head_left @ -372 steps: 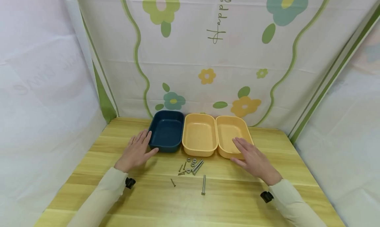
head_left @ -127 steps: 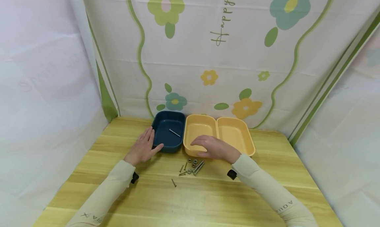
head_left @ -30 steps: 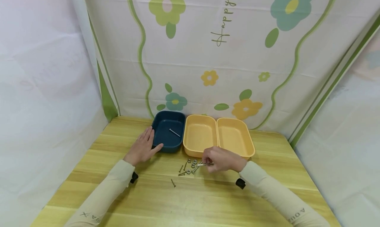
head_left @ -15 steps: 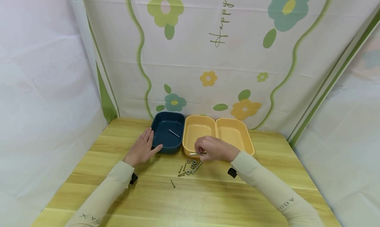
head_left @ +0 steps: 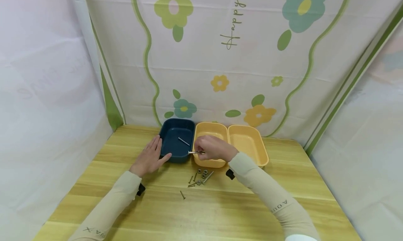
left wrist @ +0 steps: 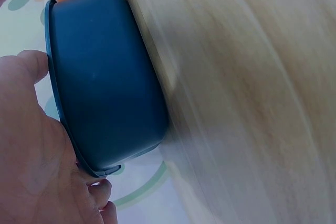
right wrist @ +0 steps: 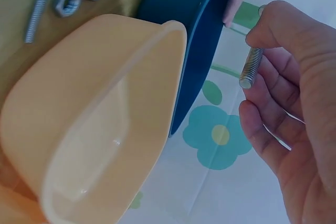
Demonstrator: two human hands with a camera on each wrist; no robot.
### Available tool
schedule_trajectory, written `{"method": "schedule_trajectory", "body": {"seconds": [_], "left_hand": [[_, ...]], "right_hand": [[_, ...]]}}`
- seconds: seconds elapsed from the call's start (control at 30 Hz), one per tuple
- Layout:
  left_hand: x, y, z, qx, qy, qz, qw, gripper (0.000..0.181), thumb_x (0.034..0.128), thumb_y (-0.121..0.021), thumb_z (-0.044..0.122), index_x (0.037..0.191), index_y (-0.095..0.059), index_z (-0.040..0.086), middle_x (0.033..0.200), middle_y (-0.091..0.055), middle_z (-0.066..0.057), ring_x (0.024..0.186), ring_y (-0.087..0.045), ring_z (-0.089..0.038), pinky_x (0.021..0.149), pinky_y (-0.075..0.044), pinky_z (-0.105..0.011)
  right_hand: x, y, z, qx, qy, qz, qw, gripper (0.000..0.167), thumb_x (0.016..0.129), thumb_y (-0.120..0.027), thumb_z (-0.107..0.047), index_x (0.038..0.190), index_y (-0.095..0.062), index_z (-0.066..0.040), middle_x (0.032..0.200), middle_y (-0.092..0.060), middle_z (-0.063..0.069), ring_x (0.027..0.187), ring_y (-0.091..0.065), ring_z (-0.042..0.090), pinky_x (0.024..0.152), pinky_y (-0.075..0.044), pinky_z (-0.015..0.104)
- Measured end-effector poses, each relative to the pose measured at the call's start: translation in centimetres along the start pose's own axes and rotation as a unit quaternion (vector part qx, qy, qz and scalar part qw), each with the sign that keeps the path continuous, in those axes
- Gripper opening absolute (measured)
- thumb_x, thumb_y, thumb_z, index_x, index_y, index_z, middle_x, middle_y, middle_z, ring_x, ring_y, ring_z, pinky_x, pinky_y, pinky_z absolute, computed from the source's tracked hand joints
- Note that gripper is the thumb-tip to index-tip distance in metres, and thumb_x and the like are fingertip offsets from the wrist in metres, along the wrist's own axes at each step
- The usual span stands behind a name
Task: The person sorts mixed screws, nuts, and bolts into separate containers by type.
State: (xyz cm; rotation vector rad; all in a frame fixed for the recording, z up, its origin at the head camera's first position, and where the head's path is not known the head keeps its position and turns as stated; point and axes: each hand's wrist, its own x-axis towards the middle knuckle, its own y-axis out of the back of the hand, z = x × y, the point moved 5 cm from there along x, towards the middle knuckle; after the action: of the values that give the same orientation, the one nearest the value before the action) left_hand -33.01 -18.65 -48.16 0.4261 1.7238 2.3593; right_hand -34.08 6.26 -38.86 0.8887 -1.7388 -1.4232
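My right hand [head_left: 215, 148] pinches a threaded silver bolt [right wrist: 252, 66] between thumb and fingers, above the front of the middle yellow tray [head_left: 209, 163]. The bolt's tip points left, reaching the right rim of the dark blue tray [head_left: 176, 160]. One long bolt [head_left: 184, 141] lies inside that blue tray. My left hand [head_left: 148, 158] rests at the blue tray's left front corner, fingers extended along the rim; the left wrist view shows the thumb touching the rim. On the table in front lie another bolt [head_left: 207, 177], several hex nuts [right wrist: 67, 2] and several small screws [head_left: 195, 177].
A second yellow tray [head_left: 263, 160] stands right of the middle one, the three trays side by side in a row. One small screw [head_left: 182, 195] lies apart, nearer the front of the wooden table [head_left: 195, 220]. A flowered cloth [head_left: 195, 59] hangs behind the trays.
A bolt went from the front of the table into the blue tray. Since then my right hand has lifted a second bolt from the pile and carried it left and up. My left hand stays put.
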Motion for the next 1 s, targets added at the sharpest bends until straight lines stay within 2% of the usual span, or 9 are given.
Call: {"method": "schedule_trajectory", "body": {"seconds": [0.13, 0.3, 0.47, 0.7, 1.0], "left_hand": [[0.0, 0.2, 0.0, -0.002, 0.003, -0.001, 1.0000, 0.094, 0.1086, -0.045, 0.059, 0.162, -0.020, -0.013, 0.174, -0.012, -0.031, 0.162, -0.014, -0.049, 0.131, -0.019, -0.063], [0.1, 0.2, -0.1, 0.001, 0.005, -0.002, 1.0000, 0.094, 0.1084, -0.045, 0.060, 0.162, -0.021, -0.013, 0.174, -0.014, -0.031, 0.162, -0.015, -0.048, 0.131, -0.020, -0.063], [0.1, 0.1, 0.0, 0.011, 0.001, 0.000, 0.9999, 0.094, 0.1086, -0.045, 0.060, 0.162, -0.021, -0.013, 0.174, -0.014, -0.031, 0.162, -0.016, -0.048, 0.131, -0.020, -0.062], [0.0, 0.1, 0.1, 0.001, 0.006, -0.004, 1.0000, 0.094, 0.1085, -0.045, 0.059, 0.163, -0.020, -0.013, 0.174, -0.013, -0.031, 0.163, -0.015, -0.048, 0.132, -0.019, -0.062], [0.0, 0.2, 0.2, 0.005, 0.007, -0.003, 1.0000, 0.094, 0.1086, -0.046, 0.059, 0.162, -0.020, -0.013, 0.174, -0.013, -0.031, 0.163, -0.015, -0.048, 0.132, -0.019, -0.062]], "right_hand": [[1.4, 0.1, 0.0, -0.009, -0.004, 0.005, 0.9999, 0.008, 0.084, -0.073, -0.007, 0.083, -0.069, -0.013, 0.080, -0.062, -0.001, 0.071, -0.051, 0.010, 0.065, -0.042, 0.021], [2.7, -0.2, 0.2, -0.023, -0.011, 0.009, 0.9996, 0.004, 0.088, -0.074, -0.010, 0.090, -0.073, -0.012, 0.085, -0.064, -0.002, 0.073, -0.055, 0.010, 0.068, -0.048, 0.020], [3.6, -0.9, 0.4, -0.034, -0.015, 0.011, 0.9992, 0.004, 0.090, -0.075, -0.013, 0.093, -0.073, -0.014, 0.089, -0.066, -0.002, 0.076, -0.057, 0.010, 0.070, -0.049, 0.020], [4.7, -1.9, 1.0, -0.044, -0.022, 0.020, 0.9986, 0.006, 0.090, -0.077, -0.014, 0.089, -0.072, -0.016, 0.086, -0.064, -0.003, 0.075, -0.056, 0.010, 0.069, -0.048, 0.020], [5.6, -3.0, 1.6, -0.036, -0.036, 0.026, 0.9984, 0.007, 0.093, -0.074, -0.012, 0.090, -0.069, -0.015, 0.086, -0.060, -0.002, 0.077, -0.054, 0.012, 0.069, -0.045, 0.021]]}}
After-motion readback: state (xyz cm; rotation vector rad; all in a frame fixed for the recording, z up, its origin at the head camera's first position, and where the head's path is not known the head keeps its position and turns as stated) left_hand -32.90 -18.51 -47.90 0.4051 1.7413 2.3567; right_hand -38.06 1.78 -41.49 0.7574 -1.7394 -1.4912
